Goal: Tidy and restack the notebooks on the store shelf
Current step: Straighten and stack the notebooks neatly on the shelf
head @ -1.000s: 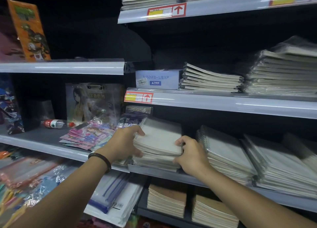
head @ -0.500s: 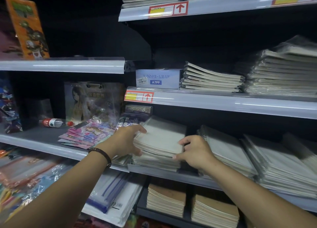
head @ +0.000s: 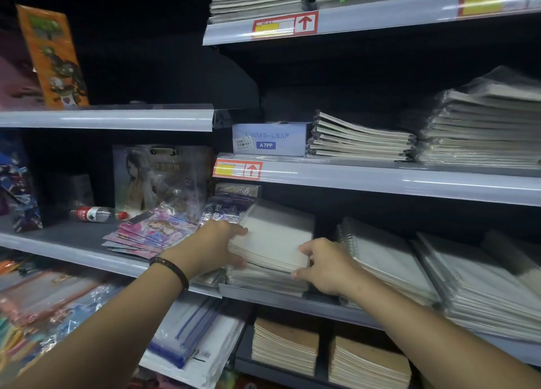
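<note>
A stack of white spiral notebooks (head: pixel 275 242) in clear wrap lies at the left end of the middle shelf (head: pixel 281 299). My left hand (head: pixel 215 246) grips the stack's left edge, thumb on top and fingers curled under the upper notebooks. My right hand (head: pixel 325 267) holds the stack's right front corner, fingers curled round its edge. To the right lie two more slanting stacks of white spiral notebooks, a near one (head: pixel 383 260) and a far one (head: pixel 480 283).
Pink cartoon booklets (head: pixel 152 232) fan out left of the stack, with a plastic bottle (head: pixel 93 214) behind them. A purple pack (head: pixel 227 208) leans behind my left hand. Above sit a loose-leaf box (head: pixel 270 138) and more notebook piles (head: pixel 360 138). Brown notebooks (head: pixel 285 346) fill the shelf below.
My right hand has slid from the stack's right side to its front right corner. The upper notebooks have shifted slightly back and right. My left hand keeps its hold.
</note>
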{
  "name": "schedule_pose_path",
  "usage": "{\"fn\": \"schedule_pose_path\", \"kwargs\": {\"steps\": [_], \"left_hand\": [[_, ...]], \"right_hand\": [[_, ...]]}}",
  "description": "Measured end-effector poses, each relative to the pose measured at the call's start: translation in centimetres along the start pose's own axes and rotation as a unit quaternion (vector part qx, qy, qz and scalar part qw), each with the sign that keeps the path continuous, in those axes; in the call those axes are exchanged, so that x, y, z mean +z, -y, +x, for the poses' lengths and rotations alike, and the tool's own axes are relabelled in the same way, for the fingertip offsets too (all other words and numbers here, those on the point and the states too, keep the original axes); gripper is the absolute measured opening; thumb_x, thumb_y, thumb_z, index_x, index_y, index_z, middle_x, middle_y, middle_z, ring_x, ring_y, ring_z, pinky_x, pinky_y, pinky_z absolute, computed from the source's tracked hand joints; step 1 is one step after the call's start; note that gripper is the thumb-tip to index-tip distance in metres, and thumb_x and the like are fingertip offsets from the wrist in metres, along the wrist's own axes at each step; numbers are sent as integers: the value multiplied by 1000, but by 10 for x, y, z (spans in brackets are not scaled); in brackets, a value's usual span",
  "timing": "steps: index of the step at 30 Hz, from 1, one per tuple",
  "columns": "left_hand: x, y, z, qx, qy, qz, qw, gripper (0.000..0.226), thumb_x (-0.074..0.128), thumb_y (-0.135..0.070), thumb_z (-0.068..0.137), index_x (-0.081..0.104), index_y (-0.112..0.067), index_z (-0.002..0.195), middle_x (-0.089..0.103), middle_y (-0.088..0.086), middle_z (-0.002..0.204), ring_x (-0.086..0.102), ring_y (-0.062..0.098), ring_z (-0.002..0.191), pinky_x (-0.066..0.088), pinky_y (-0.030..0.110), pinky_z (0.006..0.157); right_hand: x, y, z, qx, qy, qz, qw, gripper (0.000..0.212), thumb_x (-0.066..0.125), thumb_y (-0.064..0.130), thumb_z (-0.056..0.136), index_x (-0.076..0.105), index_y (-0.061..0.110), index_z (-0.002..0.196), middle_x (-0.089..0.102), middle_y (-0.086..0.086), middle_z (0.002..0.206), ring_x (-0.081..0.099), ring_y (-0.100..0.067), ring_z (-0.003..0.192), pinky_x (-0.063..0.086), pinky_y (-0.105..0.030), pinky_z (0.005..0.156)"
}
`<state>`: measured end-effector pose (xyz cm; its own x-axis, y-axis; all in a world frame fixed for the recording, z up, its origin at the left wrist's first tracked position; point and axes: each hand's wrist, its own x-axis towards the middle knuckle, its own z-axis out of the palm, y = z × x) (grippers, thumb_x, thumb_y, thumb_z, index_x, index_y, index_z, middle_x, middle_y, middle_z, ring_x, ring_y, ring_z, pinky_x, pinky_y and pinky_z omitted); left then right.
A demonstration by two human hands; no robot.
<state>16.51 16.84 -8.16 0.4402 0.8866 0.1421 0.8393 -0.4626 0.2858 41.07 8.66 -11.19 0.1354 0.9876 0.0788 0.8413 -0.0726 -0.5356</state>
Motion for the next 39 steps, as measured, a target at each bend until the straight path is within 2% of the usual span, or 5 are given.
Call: {"fn": "schedule_pose_path", "kwargs": {"steps": [2,5,15,25,39], "left_hand": [[1,-1,-1,-4,-2,9,1000,83,94,-35,77,53,-27,149,62,6,145,59,25,129,48,31,102],[3,-1,0,-6,-11,3,1000,81,96,-30,74,54,-28,144,63,7,138,56,20,111,45,27,91],[19,-6,-8,-25,-18,-34,999,86,95,-12,75,46,-26,145,51,-2,96,55,7,63,40,13,45],[34,-6,-15,-32,-100,-24,994,78,95,-14,70,52,-27,134,57,0,89,58,15,64,48,27,55],[30,-5,-12,-11,-49,-19,999,79,87,-6,78,35,-35,129,66,5,79,63,19,60,58,37,56]], "right_hand": [[3,0,-2,-5,-1,-9,1000,62,91,38,79,68,19,134,71,-6,123,68,-23,107,49,-26,81],[9,1,-3,0,-22,-16,1000,80,90,32,81,54,20,151,67,-9,135,63,-25,122,52,-32,97],[20,-2,3,13,-35,-11,999,79,73,3,85,47,39,150,51,-3,153,60,-28,128,54,-48,104],[19,-10,3,-8,-31,-31,999,64,60,2,97,38,30,151,55,-10,131,67,-26,99,61,-47,87],[23,-5,-6,36,-90,5,995,59,81,11,88,52,16,140,65,-2,111,66,-21,89,63,-39,79]]}}
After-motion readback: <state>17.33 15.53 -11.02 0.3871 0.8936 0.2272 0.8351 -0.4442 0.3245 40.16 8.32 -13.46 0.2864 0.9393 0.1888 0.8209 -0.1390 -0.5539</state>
